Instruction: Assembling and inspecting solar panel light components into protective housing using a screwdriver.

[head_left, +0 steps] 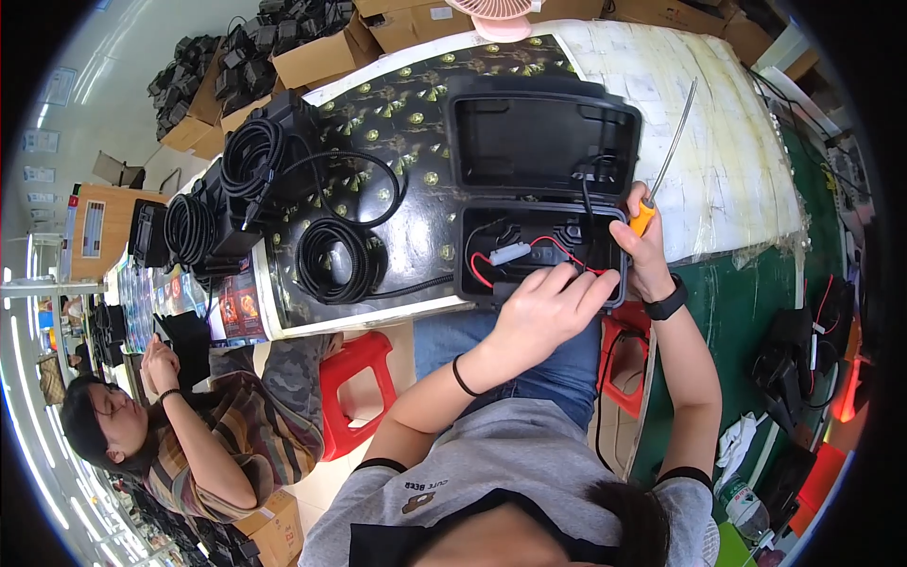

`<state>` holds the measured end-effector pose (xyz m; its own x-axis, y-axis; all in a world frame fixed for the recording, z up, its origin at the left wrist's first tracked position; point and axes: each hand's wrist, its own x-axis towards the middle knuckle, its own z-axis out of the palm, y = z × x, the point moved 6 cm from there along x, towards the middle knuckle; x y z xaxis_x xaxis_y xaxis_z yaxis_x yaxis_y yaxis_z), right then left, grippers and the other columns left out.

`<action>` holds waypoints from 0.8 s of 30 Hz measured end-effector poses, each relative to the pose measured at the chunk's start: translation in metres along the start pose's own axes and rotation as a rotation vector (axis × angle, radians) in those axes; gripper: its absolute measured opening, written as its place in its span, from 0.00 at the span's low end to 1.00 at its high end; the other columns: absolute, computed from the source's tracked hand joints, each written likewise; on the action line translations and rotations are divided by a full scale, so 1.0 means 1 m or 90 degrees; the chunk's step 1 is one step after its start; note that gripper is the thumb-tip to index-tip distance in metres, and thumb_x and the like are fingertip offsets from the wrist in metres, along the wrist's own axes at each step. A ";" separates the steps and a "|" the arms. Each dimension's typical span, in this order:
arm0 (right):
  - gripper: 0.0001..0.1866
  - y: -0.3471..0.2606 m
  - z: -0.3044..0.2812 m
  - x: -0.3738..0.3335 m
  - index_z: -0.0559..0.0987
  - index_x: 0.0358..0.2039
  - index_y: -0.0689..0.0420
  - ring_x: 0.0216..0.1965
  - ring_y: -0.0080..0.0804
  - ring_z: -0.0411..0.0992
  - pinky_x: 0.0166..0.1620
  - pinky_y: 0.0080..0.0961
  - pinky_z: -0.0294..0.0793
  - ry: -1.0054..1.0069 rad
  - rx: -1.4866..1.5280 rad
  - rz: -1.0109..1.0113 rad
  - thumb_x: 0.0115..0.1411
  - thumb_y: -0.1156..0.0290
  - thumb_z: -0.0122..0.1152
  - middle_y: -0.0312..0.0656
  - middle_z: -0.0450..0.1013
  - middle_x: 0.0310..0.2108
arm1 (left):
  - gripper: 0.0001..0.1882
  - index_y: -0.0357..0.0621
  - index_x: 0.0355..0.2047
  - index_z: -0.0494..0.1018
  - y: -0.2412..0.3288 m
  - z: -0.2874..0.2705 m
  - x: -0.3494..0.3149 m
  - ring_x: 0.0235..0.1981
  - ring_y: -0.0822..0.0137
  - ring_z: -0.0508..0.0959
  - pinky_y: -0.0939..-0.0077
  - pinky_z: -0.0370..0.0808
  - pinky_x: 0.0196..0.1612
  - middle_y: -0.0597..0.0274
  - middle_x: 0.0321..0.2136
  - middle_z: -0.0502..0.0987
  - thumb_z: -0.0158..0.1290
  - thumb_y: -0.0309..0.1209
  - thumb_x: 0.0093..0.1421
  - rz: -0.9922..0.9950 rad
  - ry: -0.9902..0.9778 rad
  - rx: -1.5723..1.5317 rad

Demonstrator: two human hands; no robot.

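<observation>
A black plastic box [461,248] with its lid [543,137] swung back sits at the table's near edge. Inside are a red wire [480,271], a pale grey connector [509,253] and a black cable. My left hand [551,310] reaches over the near wall with bent fingers closed at the red wire; the hand partly hides their tips. My right hand [652,253] is at the box's right side, closed around the yellow handle of a screwdriver [643,217]. The screwdriver's long metal shaft points up and away from the box, touching nothing.
Coils of black corrugated cable [333,260] lie left of the box, beside more black boxes [283,123]. A pink fan [501,19] stands at the far edge. A seated person [189,435] is at the left, near a red stool [357,392]. Cartons [326,57] stand beyond the table.
</observation>
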<state>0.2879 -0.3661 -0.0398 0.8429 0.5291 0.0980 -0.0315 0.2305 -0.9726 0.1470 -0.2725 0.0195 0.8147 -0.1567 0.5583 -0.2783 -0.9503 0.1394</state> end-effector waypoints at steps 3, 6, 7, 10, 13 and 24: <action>0.22 0.000 -0.009 0.001 0.60 0.30 0.47 0.35 0.17 0.56 0.41 0.16 0.58 0.031 -0.007 0.002 0.48 0.71 0.69 0.28 0.57 0.33 | 0.18 0.53 0.40 0.77 -0.021 0.000 0.008 0.32 0.72 0.77 0.78 0.74 0.33 0.75 0.29 0.77 0.59 0.29 0.44 0.022 -0.029 -0.144; 0.23 0.005 -0.025 0.004 0.60 0.31 0.47 0.36 0.16 0.56 0.41 0.14 0.58 0.071 -0.081 -0.040 0.46 0.75 0.70 0.28 0.57 0.34 | 0.18 0.53 0.37 0.77 -0.027 -0.002 0.009 0.40 0.71 0.77 0.76 0.75 0.38 0.75 0.37 0.78 0.61 0.28 0.43 0.036 -0.046 -0.176; 0.23 0.003 -0.022 0.004 0.60 0.31 0.47 0.36 0.16 0.56 0.41 0.14 0.58 0.070 -0.079 -0.045 0.46 0.75 0.70 0.28 0.57 0.34 | 0.18 0.54 0.38 0.77 -0.027 -0.005 0.008 0.43 0.70 0.77 0.75 0.75 0.41 0.75 0.40 0.79 0.61 0.29 0.43 0.047 -0.024 -0.203; 0.22 0.001 -0.015 0.005 0.60 0.31 0.47 0.37 0.19 0.57 0.43 0.17 0.59 0.045 -0.064 -0.043 0.48 0.76 0.68 0.29 0.58 0.35 | 0.18 0.54 0.41 0.78 -0.026 -0.016 0.001 0.50 0.68 0.74 0.68 0.71 0.52 0.74 0.45 0.78 0.60 0.30 0.46 0.049 -0.022 -0.167; 0.22 0.002 -0.015 0.008 0.60 0.32 0.47 0.38 0.19 0.57 0.44 0.17 0.59 0.035 -0.059 -0.053 0.49 0.75 0.68 0.30 0.59 0.36 | 0.16 0.55 0.43 0.78 -0.023 -0.015 -0.004 0.54 0.65 0.72 0.62 0.67 0.57 0.72 0.48 0.76 0.56 0.31 0.52 0.045 -0.041 -0.113; 0.21 -0.008 -0.010 0.012 0.62 0.33 0.47 0.37 0.16 0.59 0.43 0.15 0.61 0.015 -0.063 -0.034 0.52 0.78 0.68 0.28 0.60 0.36 | 0.31 0.43 0.48 0.75 -0.096 -0.046 -0.059 0.52 0.47 0.74 0.58 0.74 0.53 0.53 0.54 0.72 0.70 0.38 0.42 -0.236 0.146 -0.095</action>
<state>0.3041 -0.3698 -0.0329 0.8543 0.4985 0.1471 0.0665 0.1758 -0.9822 0.1025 -0.1594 0.0108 0.7445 0.2661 0.6124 -0.0732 -0.8791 0.4710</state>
